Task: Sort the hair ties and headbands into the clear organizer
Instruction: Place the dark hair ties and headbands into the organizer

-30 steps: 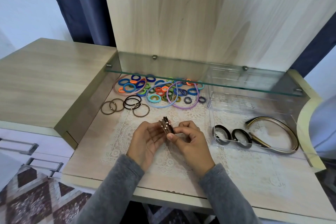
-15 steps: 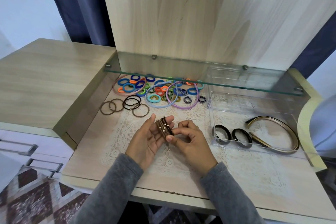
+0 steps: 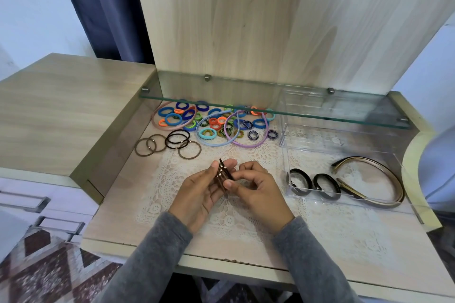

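Brown stretchy hair ties with tiny silver beads (image 3: 222,174) stand bunched between both hands, which are close together. The left hand (image 3: 199,194) props them on straight fingers and the right hand (image 3: 256,189) pinches them, just left of the clear plastic organizer (image 3: 310,195).

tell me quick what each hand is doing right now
Left hand: open, fingers straight, the bundle of brown hair ties leaning against them.
Right hand: pinching that bundle between thumb and forefinger.
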